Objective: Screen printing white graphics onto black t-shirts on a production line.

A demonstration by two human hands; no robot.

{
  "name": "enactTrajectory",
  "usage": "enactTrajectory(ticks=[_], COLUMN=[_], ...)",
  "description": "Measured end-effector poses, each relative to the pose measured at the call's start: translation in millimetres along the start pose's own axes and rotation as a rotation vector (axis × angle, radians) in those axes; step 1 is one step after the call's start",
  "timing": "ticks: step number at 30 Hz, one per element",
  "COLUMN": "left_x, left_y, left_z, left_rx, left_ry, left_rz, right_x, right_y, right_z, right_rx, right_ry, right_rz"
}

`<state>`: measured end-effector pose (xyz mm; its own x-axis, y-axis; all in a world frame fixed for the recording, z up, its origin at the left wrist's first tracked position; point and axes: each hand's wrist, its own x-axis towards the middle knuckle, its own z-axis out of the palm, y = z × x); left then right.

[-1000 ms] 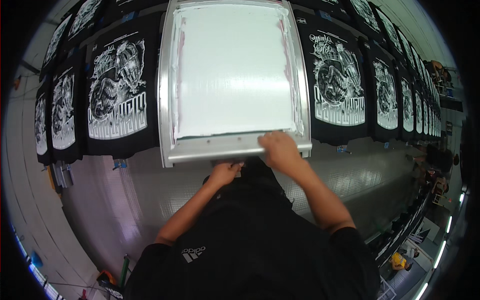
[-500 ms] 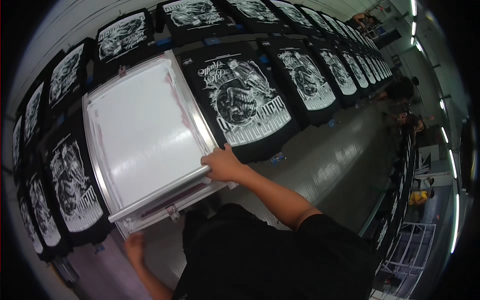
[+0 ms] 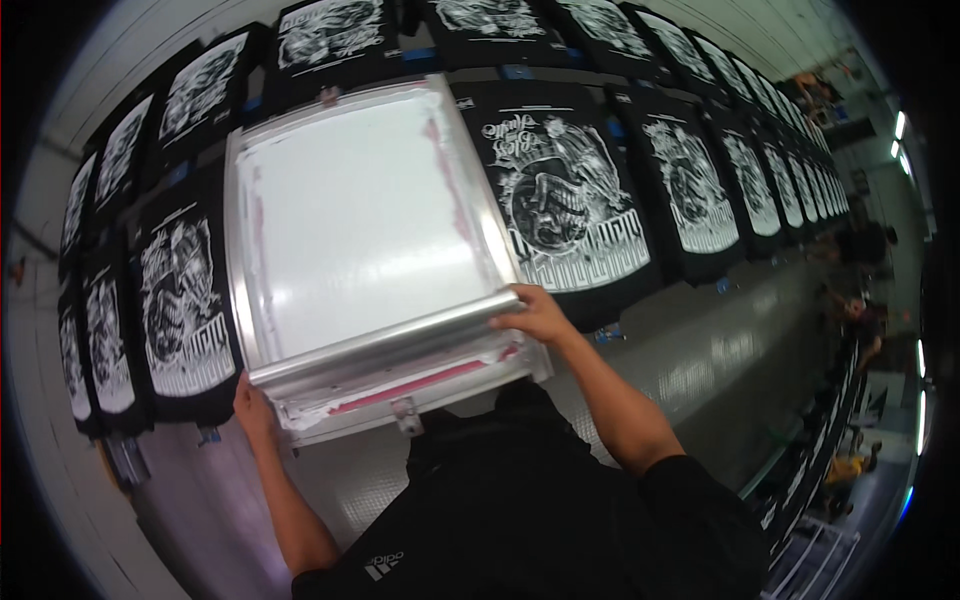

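A silver metal squeegee lies across the near part of a screen printing frame. My right hand is closed around its right end, thumb on the near side. At the other end, my left hand has its fingers closed at the squeegee's left tip, beside the frame's edge; the frame partly hides the fingertips. White ink covers the mesh, with pinkish smears along the sides. Near me, a pink strip shows between the squeegee and the frame's front bar, which carries a small metal clamp.
Black shirts with white prints lie in rows; one printed shirt is right of the frame, another left. More shirts fill the row behind. A grey floor aisle runs along the right. People work far off at the right, near a white metal rack.
My left hand has risen from below the frame's corner to the squeegee's left end. My right hand stays on the right end. The view has shifted, so the frame appears further right.
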<state>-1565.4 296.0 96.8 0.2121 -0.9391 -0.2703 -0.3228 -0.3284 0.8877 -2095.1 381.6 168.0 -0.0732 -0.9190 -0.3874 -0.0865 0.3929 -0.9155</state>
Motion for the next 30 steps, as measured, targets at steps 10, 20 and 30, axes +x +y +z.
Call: enactTrajectory(ticks=[10,20,30], left_x=[-118,-195,-165], left_y=[53,143,124], left_z=[249,387,413], left_rx=[-0.178,-0.046,-0.091], left_ry=[-0.035,0.061,0.066], left_rz=[0.022,-0.013,-0.059], right_x=[-83,-65,-22], right_y=[11,41,65], right_z=[-263,-427,-447], right_rx=[0.069,0.109,0.018], right_ry=[0.161,0.073,0.041], right_rz=[-0.006,0.019,-0.041])
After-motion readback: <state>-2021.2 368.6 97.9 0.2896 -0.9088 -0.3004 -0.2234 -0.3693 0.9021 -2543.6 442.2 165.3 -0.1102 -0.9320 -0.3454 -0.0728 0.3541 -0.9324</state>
